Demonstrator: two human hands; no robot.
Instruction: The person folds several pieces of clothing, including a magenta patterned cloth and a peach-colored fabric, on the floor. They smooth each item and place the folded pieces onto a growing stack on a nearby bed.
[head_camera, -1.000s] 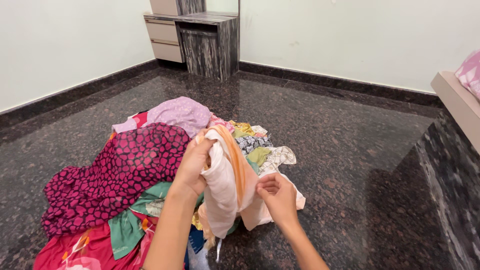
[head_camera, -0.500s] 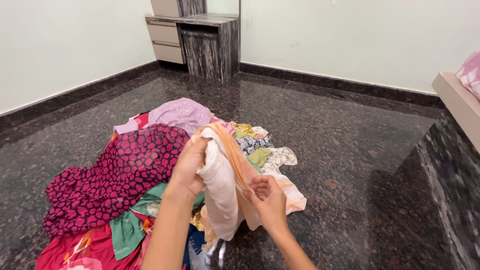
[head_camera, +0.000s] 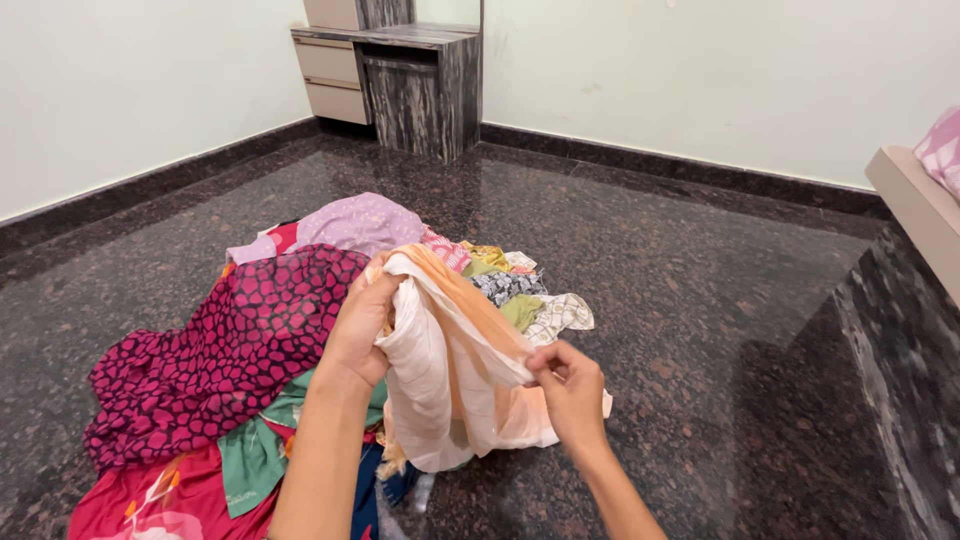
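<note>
Since a moment ago the right hand (head_camera: 572, 392) has slid up along the peach and cream cloth (head_camera: 450, 370), closer to the left hand (head_camera: 362, 322), and the loose lower end of the cloth now hangs gathered between the two forearms rather than spread out to the right.

That cloth is held above the near edge of a heap of clothes (head_camera: 300, 340) on the floor. Its long axis runs on a slant, from the high end at the upper left, bunched in the left fist, down to the lower right, where the right thumb and fingers pinch a fold of its edge. Below that line the fabric droops in soft pleats towards the floor. Both hands are closed on the cloth.

Beside the left arm lies a magenta garment with dark spots (head_camera: 220, 360), with a lilac piece (head_camera: 360, 220) behind it and a red one (head_camera: 150, 500) and a green one (head_camera: 250, 450) in front.

Underneath is a polished floor (head_camera: 700, 300) of dark speckled stone with a dark skirting along pale walls (head_camera: 700, 80). A grey and beige dressing unit (head_camera: 400, 80) stands in the far corner, and a bed edge (head_camera: 915, 210) shows at right.
</note>
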